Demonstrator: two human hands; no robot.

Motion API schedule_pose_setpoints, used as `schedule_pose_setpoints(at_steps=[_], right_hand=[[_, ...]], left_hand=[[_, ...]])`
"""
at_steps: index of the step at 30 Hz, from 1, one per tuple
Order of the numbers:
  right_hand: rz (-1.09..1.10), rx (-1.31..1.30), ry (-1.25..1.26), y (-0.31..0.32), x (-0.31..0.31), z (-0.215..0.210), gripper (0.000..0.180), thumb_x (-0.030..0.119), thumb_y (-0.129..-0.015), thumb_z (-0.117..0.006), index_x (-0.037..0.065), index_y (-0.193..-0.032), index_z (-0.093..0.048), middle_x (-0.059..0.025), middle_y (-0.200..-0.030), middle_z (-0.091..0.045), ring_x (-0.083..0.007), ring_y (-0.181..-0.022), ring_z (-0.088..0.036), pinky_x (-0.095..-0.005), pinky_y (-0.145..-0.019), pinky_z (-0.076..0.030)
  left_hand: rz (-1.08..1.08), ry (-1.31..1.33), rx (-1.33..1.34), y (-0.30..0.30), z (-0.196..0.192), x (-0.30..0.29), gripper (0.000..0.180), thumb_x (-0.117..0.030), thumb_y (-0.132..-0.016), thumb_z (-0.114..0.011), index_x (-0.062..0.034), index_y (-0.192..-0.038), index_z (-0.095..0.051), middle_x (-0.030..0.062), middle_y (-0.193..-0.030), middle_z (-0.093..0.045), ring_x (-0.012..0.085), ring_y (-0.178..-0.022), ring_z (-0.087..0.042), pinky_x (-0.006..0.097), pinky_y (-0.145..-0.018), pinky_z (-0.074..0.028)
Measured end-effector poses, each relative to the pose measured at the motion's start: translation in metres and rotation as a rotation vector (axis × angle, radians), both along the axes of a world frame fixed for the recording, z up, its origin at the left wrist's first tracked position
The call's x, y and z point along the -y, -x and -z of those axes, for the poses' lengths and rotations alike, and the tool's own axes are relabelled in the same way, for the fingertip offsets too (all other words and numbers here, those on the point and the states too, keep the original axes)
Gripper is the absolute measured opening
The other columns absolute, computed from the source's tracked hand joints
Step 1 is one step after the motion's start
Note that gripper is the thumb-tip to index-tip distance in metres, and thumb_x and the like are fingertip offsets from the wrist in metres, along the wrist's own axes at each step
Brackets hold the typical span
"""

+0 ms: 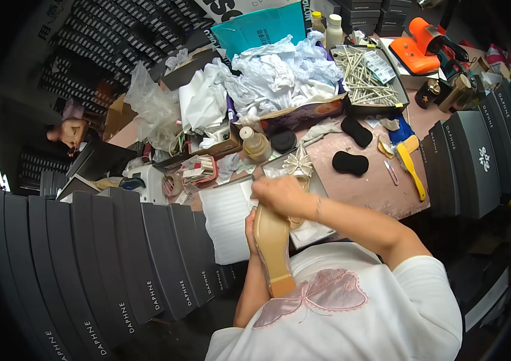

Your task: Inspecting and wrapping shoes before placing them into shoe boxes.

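Head-worn fisheye; downward, close over pink table (345, 195)

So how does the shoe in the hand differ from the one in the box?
The held shoe shows its plain tan sole; the boxed shoe shows its pale bow. The left hand grips the held shoe, while the boxed shoe lies in the box, partly hidden by the right hand. Whether they match is unclear, as the held shoe's top faces away.

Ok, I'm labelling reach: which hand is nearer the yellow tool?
Right. The right hand, at the shoe, is left of the yellow tool; the left hand, holding it, is farther left.
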State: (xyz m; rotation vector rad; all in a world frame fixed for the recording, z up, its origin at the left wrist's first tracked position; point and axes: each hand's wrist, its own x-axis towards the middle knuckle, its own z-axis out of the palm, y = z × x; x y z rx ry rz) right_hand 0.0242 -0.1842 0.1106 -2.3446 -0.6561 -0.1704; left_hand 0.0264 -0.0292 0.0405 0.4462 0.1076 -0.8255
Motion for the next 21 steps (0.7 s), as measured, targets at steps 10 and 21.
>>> schedule_pose_setpoints(at_steps=[10, 21], right_hand=[[0.511, -0.328, -0.285, 0.045, 0.087, 0.06, 0.019, 0.022, -0.087, -0.062, 0.003, -0.086, -0.06, -0.0172, -0.077, -0.063, -0.0369, -0.074, -0.063, -0.0427, -0.063, -0.048], [0.711, -0.635, -0.56, 0.127, 0.098, 0.077, 0.024, 0.023, -0.091, -0.061, -0.001, -0.095, -0.062, -0.0126, -0.076, -0.063, -0.0157, -0.07, -0.06, -0.031, -0.065, -0.048]], left_hand=[[-0.231, -0.914, 0.514, -0.079, 0.006, -0.049, 0.059, -0.038, -0.09, -0.055, 0.0032, -0.131, -0.046, 0.0203, -0.117, -0.058, 0.0262, -0.106, -0.059, 0.034, -0.09, -0.048], [0.048, -1.621, 1.257, -0.03, 0.1, 0.113, 0.106, -0.021, -0.071, -0.077, -0.0095, -0.15, -0.008, 0.0301, -0.136, -0.036, 0.0418, -0.122, -0.042, 0.046, -0.102, -0.036]])
